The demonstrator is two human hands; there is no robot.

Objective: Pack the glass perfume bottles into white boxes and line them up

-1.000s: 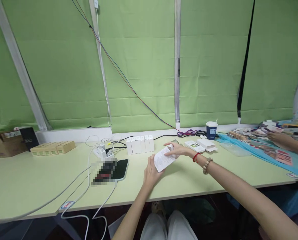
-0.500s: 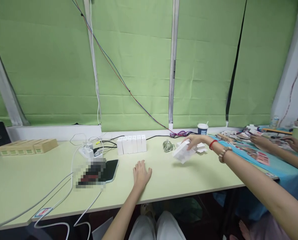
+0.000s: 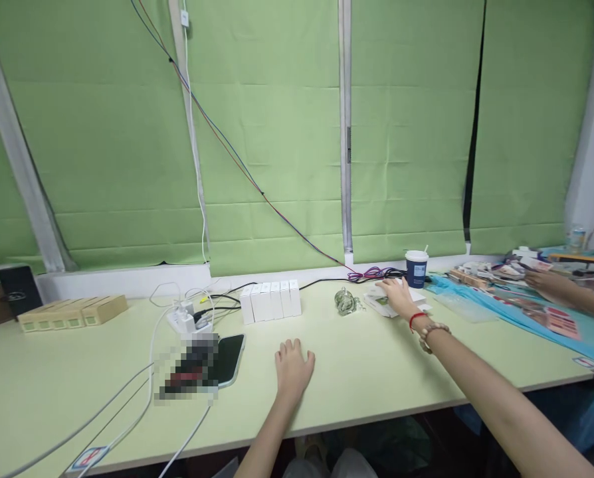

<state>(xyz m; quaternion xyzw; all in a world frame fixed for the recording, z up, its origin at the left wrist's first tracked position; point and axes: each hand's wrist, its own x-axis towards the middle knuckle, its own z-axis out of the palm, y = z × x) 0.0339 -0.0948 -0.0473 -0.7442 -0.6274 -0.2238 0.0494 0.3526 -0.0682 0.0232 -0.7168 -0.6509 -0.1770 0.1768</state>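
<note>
1. Since half a second ago, the right hand (image 3: 399, 297) has lowered the white packaging (image 3: 375, 305) it was carrying to the white pieces at the right of the tabletop (image 3: 357, 378); the left hand (image 3: 294, 372) has stayed on the table.
2. That packaging now lies under and beside the right hand, in front of the blue cup (image 3: 416, 272) with its white lid. Fingers cover part of it, so I cannot tell whether they grip it or merely rest there.
3. Palm down, fingers spread, the left hand holds nothing and touches the pale yellow-green surface near the front edge.
4. Behind that hand stands a close row of white boxes (image 3: 271, 303); a greenish clear bundle (image 3: 345, 301) sits between the row and the packaging.
5. Further left are a phone (image 3: 231, 358), a white power strip (image 3: 182, 320) with plugs and cables, and a row of tan boxes (image 3: 75, 313).
6. At the right, a blue plastic sheet (image 3: 476, 302) runs across the table, and another person's hand (image 3: 549, 284) works above scattered items.
7. Green blinds (image 3: 272, 119) fill the wall behind, divided by grey uprights, with thin wires (image 3: 262, 193) slanting down to a purple cable coil (image 3: 369, 273).
</note>
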